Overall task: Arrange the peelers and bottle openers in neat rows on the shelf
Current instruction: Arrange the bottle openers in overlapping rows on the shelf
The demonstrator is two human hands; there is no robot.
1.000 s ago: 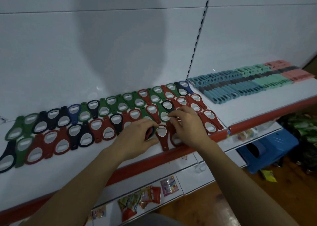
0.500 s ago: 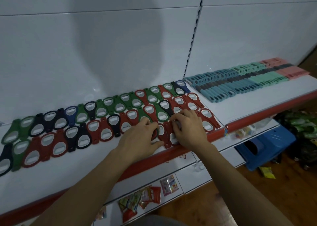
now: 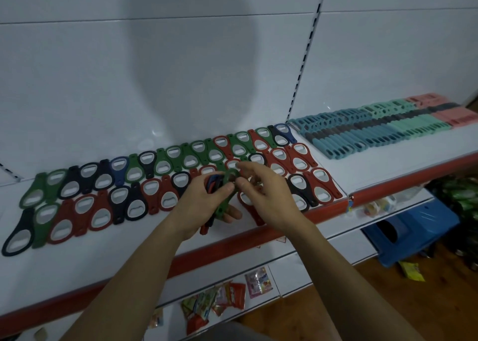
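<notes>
While the left hand (image 3: 201, 206) grips an opener stack (image 3: 212, 183) and the right hand (image 3: 271, 198) pinches its green opener (image 3: 223, 207), they hide some shelved openers (image 3: 165, 198) beside the peelers (image 3: 375, 131).

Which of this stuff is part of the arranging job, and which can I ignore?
Job: opener rows; held openers in left hand; right hand at the top one; peelers; shelf.
Ignore: blue stool; snack packets on the lower shelf; yellow packet on the floor.
</notes>
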